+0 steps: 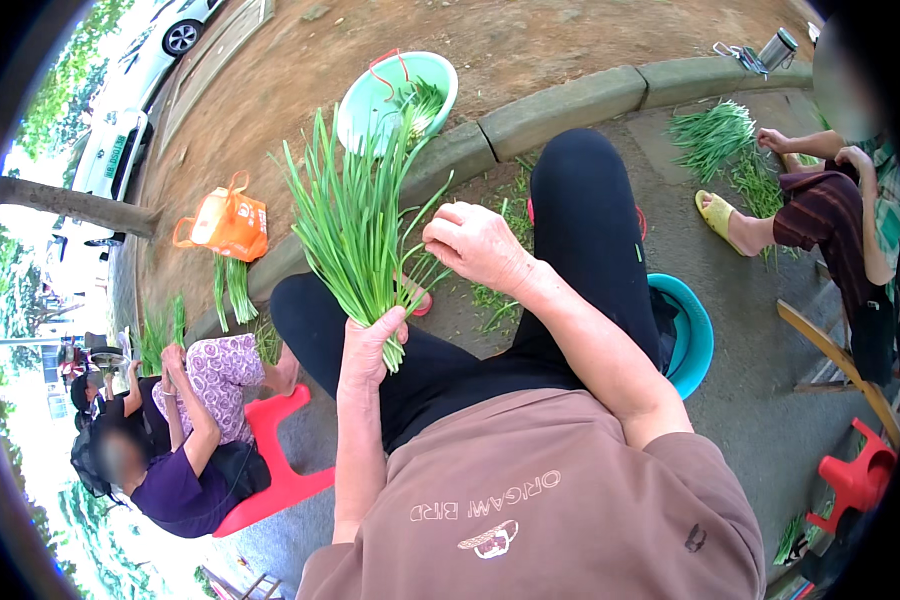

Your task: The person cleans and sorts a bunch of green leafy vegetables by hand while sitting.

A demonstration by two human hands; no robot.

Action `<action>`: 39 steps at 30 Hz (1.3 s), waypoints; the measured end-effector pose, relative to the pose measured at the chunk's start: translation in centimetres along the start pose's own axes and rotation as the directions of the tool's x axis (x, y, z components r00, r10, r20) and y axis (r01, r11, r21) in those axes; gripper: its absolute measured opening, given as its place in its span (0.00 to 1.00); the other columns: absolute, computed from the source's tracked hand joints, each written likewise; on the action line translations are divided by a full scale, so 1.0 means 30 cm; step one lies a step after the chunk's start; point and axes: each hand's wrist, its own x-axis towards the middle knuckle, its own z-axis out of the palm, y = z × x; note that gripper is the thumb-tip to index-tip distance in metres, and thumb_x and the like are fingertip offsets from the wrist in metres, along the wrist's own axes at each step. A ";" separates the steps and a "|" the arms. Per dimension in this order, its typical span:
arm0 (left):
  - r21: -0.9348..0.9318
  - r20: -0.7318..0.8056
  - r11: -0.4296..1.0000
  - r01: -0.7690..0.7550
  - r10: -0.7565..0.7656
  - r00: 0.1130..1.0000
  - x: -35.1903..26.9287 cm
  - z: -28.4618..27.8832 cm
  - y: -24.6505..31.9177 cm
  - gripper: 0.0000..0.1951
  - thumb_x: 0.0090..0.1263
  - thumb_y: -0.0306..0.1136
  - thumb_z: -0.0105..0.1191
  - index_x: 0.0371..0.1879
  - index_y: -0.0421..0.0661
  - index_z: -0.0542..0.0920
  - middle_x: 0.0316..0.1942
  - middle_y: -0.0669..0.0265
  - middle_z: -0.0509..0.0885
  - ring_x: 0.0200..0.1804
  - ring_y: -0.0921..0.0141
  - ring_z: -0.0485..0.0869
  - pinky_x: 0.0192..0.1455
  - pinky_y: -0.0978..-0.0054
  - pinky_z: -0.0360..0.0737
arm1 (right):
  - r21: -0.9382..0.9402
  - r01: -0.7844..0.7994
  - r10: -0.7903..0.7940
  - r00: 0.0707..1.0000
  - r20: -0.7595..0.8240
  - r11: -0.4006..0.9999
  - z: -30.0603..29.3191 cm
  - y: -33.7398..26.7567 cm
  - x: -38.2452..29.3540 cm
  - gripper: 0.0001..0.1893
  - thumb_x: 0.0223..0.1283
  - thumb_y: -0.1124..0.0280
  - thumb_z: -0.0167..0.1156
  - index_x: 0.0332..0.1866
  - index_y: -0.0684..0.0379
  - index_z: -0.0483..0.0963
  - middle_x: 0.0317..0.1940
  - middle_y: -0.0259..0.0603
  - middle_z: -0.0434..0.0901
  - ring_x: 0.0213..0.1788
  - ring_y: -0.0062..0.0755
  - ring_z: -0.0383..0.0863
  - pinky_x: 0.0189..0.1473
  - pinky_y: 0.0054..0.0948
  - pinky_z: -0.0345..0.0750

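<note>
A large bunch of long green chives (pixel 352 225) stands fanned out above my lap, leaf tips pointing away from me. My left hand (pixel 375 341) is wrapped around its pale stem ends, which poke out below the fist. Just right of the bunch is my right hand (pixel 476 244), its fingers curled beside some stray leaves. Whether a leaf is pinched between those fingertips cannot be made out. Trimmed green scraps (pixel 495 304) litter the ground between my knees.
A mint-green basin (pixel 356 90) holding chives sits beyond the stone kerb (pixel 562 101). An orange bag (pixel 229 225) is at the left, and a teal bucket (pixel 694 337) stands by my right thigh. Seated people handle chives on the left; another person sits at right by a chive pile (pixel 712 139).
</note>
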 end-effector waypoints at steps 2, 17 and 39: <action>-0.009 -0.018 1.000 0.012 -0.012 1.000 -0.007 -0.014 0.010 0.15 0.63 0.26 0.65 0.47 0.41 0.78 0.34 0.66 0.81 0.25 0.73 0.78 0.26 0.76 0.75 | -0.004 0.002 -0.002 1.000 0.007 1.000 0.003 -0.007 0.000 0.07 0.52 0.75 0.65 0.31 0.58 0.72 0.28 0.39 0.74 0.32 0.43 0.78 0.35 0.38 0.77; -0.173 -0.124 0.983 0.057 -0.079 0.989 0.005 -0.069 -0.037 0.19 0.59 0.22 0.66 0.49 0.41 0.78 0.36 0.65 0.82 0.24 0.73 0.78 0.28 0.74 0.75 | 0.329 -0.254 0.242 0.967 0.079 0.909 0.029 -0.017 -0.021 0.09 0.47 0.84 0.61 0.31 0.61 0.70 0.30 0.41 0.77 0.31 0.39 0.80 0.33 0.34 0.78; -0.118 -0.135 0.992 0.038 -0.054 0.989 0.004 -0.056 -0.041 0.17 0.60 0.21 0.64 0.48 0.40 0.78 0.33 0.67 0.82 0.23 0.73 0.78 0.26 0.75 0.76 | 0.344 -0.414 0.394 0.910 0.130 0.843 0.067 -0.021 -0.057 0.05 0.52 0.81 0.58 0.34 0.61 0.73 0.36 0.39 0.73 0.33 0.29 0.77 0.38 0.28 0.76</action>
